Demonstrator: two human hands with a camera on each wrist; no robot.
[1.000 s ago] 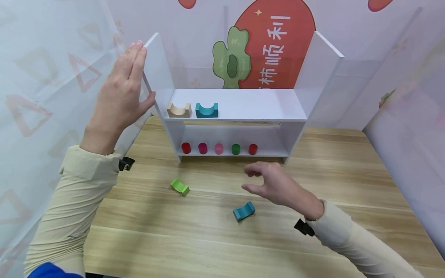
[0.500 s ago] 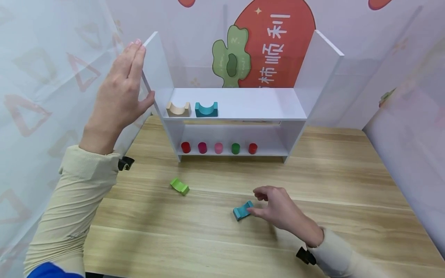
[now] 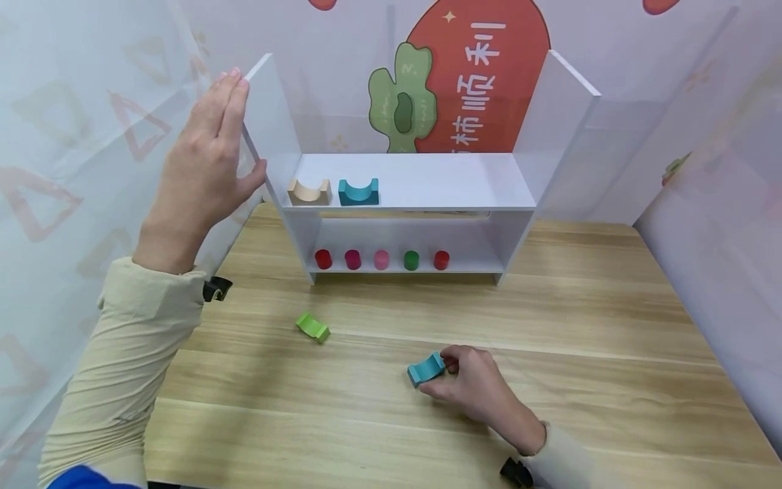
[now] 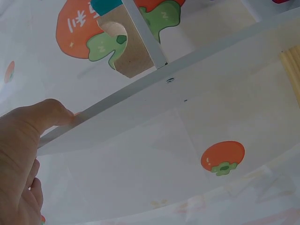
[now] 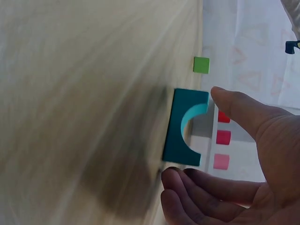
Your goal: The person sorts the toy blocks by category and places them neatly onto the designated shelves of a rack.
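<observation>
A white two-tier shelf (image 3: 403,209) stands on the table. My left hand (image 3: 204,156) rests on its left side panel (image 3: 269,115), fingers straight along the outside, thumb at the panel's front edge (image 4: 117,98). My right hand (image 3: 473,384) is low over the table around the right end of a teal arch block (image 3: 425,369). In the right wrist view thumb and fingers flank the block (image 5: 176,126), close to its two ends; a firm pinch does not show. On the upper board sit a wooden arch block (image 3: 309,193) and another teal arch block (image 3: 358,193).
A green arch block (image 3: 313,327) lies on the wooden table (image 3: 275,407), left of the right hand. Several small cylinders, such as the pink one (image 3: 381,259), line the lower board. The right side panel (image 3: 556,122) rises at the shelf's other end.
My right hand has come down and toward the person, from above the table to the teal block, its fingers drawing in around the block's end. My left hand stays at the panel.
</observation>
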